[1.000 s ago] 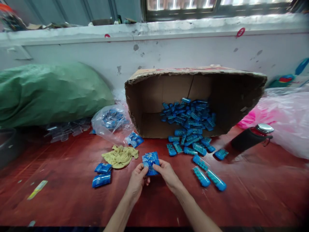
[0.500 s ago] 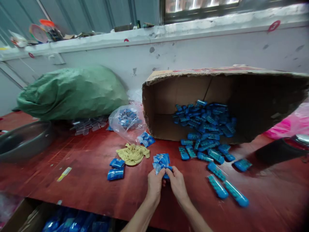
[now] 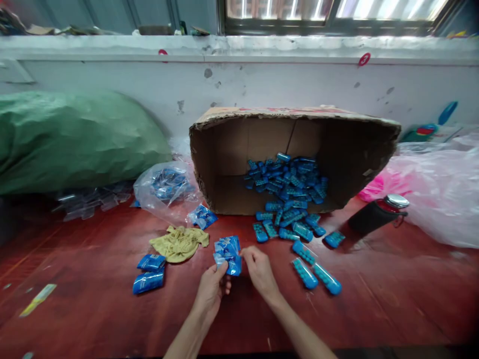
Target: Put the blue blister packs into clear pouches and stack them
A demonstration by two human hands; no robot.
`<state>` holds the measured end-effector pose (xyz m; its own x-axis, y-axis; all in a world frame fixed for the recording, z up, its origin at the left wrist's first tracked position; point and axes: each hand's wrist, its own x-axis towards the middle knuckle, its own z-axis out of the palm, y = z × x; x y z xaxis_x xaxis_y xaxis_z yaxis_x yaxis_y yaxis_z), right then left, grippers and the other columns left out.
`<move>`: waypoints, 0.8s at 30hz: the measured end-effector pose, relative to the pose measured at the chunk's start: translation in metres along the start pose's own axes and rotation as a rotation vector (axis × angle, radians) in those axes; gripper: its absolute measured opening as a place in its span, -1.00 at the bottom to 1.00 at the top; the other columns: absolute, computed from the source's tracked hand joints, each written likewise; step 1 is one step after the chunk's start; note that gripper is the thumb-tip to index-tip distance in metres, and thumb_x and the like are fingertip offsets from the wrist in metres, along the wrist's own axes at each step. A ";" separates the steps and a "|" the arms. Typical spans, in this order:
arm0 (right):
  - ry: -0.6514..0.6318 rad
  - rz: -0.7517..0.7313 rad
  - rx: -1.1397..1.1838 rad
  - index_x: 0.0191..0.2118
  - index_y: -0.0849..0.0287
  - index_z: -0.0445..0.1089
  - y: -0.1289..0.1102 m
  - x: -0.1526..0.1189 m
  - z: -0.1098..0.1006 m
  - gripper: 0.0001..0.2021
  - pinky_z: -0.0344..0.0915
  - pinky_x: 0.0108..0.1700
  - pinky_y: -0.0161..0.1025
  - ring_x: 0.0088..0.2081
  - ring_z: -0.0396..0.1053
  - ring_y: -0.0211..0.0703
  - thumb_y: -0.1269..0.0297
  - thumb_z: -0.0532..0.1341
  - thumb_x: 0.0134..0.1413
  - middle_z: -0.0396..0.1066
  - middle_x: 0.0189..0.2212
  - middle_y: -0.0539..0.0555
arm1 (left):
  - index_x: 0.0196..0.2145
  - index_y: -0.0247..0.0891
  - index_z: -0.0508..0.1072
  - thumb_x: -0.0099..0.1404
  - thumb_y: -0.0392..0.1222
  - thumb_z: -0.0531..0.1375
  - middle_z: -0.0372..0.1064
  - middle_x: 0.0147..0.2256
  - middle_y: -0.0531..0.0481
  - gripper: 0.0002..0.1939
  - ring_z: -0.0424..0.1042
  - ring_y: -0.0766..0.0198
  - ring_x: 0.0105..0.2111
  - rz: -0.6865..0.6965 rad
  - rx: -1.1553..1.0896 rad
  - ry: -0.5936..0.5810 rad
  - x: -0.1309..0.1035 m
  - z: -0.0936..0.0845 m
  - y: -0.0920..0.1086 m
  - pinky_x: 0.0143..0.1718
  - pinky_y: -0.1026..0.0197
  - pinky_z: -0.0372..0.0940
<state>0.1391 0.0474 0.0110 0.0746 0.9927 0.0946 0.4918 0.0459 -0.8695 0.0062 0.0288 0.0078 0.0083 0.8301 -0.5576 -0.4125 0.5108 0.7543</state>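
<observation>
L hand point(image 3: 211, 289) pinches blue pkt point(image 3: 233, 265) low at 7 o'clock, prob. for steadiness; R hand point(image 3: 260, 271) at its 3 o'clock, can't tell if gripping.

- Table point(image 3: 374, 299): smooth, semi-glossy red
- Box point(image 3: 232, 194): matt cardboard, rough-edged
- Tubes point(image 3: 305, 274): glossy clear plastic
- Cloth point(image 3: 177, 244): matt, crumpled
- Bottle point(image 3: 368, 217): matt black body, shiny metallic cap
- Packets point(image 3: 148, 281): glossy film

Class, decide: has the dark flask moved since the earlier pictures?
No. The flask stays just right of the cardboard box, with no visible shift against it.
</observation>
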 end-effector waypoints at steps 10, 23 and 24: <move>0.084 0.034 -0.422 -0.27 0.16 0.35 0.025 0.040 -0.012 -0.84 0.03 -0.10 -0.04 -0.11 0.15 0.06 0.44 0.07 0.02 0.29 -0.27 0.19 | -0.53 -0.28 0.24 0.13 -0.15 0.14 0.25 -0.73 0.10 -0.81 0.20 0.45 -0.76 -0.167 -0.155 0.026 -0.009 -0.006 0.002 -0.77 0.42 0.06; 0.037 -0.038 -0.365 -0.13 0.10 0.31 0.015 -0.007 -0.014 -0.75 0.14 -0.14 -0.12 -0.13 0.25 0.02 0.32 0.08 0.03 0.33 -0.18 0.13 | -0.54 -0.30 0.28 -0.10 0.01 0.27 0.25 -0.75 0.12 -0.66 0.25 0.40 -0.73 0.101 -0.010 0.113 0.000 -0.012 -0.006 -0.75 0.39 0.14; 0.056 -0.049 -0.320 -0.12 0.09 0.31 0.011 -0.008 -0.014 -0.73 0.13 -0.11 -0.09 -0.11 0.23 0.02 0.34 0.08 0.01 0.32 -0.17 0.14 | -0.53 -0.31 0.29 -0.11 0.02 0.27 0.26 -0.74 0.11 -0.65 0.26 0.40 -0.73 0.132 0.015 0.127 0.001 -0.012 -0.005 -0.74 0.39 0.15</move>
<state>0.1558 0.0380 0.0071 0.0874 0.9822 0.1663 0.7430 0.0469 -0.6676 -0.0030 0.0237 -0.0009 -0.1603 0.8557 -0.4921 -0.3884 0.4036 0.8284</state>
